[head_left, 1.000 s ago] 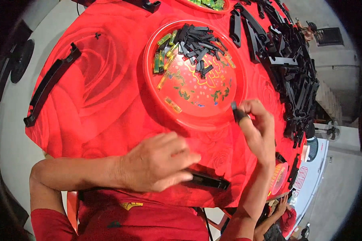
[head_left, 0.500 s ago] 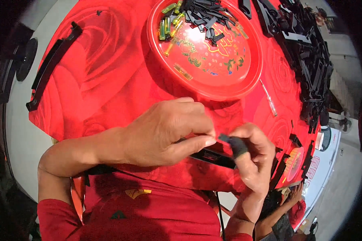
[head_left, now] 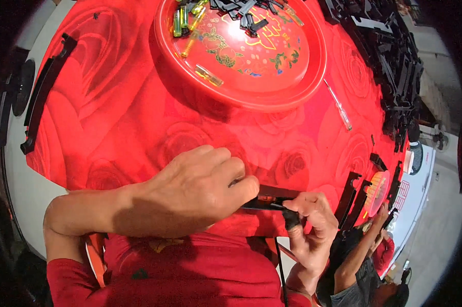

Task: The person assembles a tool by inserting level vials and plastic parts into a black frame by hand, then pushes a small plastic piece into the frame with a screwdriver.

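My left hand (head_left: 205,187) is closed, knuckles up, over the left end of a long black plastic strip (head_left: 266,203) near the table's front edge. A bit of something dark shows between its fingers, too hidden to name. My right hand (head_left: 313,222) pinches a small black plastic piece (head_left: 278,205) against the strip's right part. A black cover is on the right thumb. Beyond the hands stands a round red tray (head_left: 241,100) with a small pile of black plastic pieces (head_left: 246,13) and several clear yellowish vials (head_left: 182,20).
A long black part (head_left: 46,92) lies at the left edge of the red tablecloth. Many black parts (head_left: 395,66) are heaped at the far right. A thin clear rod (head_left: 338,105) lies right of the tray. Another person's arms (head_left: 361,250) reach in at the lower right, near a pink dish (head_left: 376,194).
Both hands have come down from above to the black strip. My right hand has brought the small black piece against it. The view has shifted, so the tray sits higher and further left.
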### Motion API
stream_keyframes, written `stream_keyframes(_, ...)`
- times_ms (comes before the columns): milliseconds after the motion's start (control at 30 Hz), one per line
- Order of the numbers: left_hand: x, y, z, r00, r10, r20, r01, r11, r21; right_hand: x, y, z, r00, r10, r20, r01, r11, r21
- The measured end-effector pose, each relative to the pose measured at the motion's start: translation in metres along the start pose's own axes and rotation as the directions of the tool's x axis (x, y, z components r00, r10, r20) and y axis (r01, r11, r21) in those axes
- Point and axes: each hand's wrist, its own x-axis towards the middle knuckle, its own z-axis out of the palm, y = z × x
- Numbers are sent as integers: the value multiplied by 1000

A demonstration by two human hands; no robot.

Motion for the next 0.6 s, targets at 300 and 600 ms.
stream_keyframes(300, 16, 21, -8, 928, -287, 238, 336, 921, -198, -17, -3, 10, 996, -30, -82, 27, 999, -31)
stream_keyframes(600, 27, 20, 7, 939, -281, 199, 329, 901, -281, -37, 2, 11, 948, 207, -243, -142, 955, 261)
